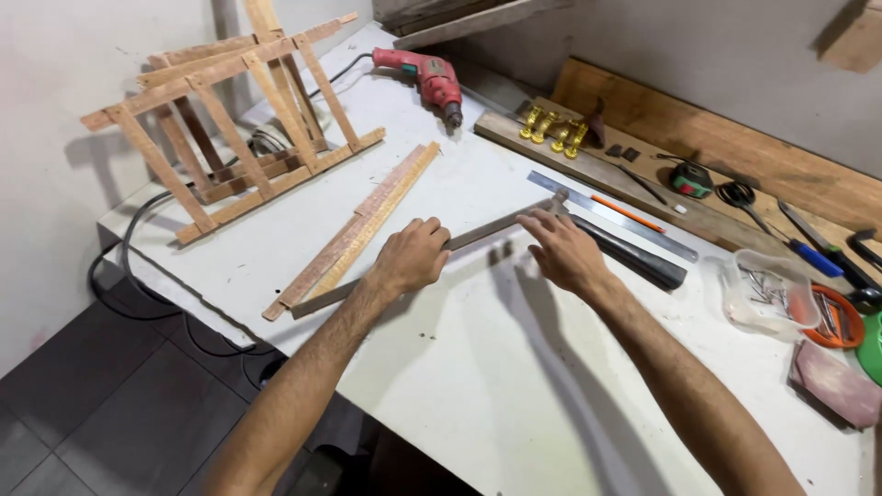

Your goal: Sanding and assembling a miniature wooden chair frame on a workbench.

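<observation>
A long grey strip (482,232) lies across the white table (478,386). My left hand (411,257) rests on top of it near its middle, fingers curled over it. My right hand (562,250) lies flat on the strip's far end, fingers spread, beside a black bar (643,260). Two long wooden slats (363,225) lie side by side just left of my left hand. A steel ruler (611,214) and an orange pencil (627,212) sit beyond my right hand.
A wooden lattice frame (234,119) stands at the back left. A red power drill (427,78) lies behind it. Gold fittings (553,129), a tape measure (691,179), scissors (740,197), screwdrivers and a clear tub of nails (767,294) crowd the right side. Black cables (129,276) hang off the left edge.
</observation>
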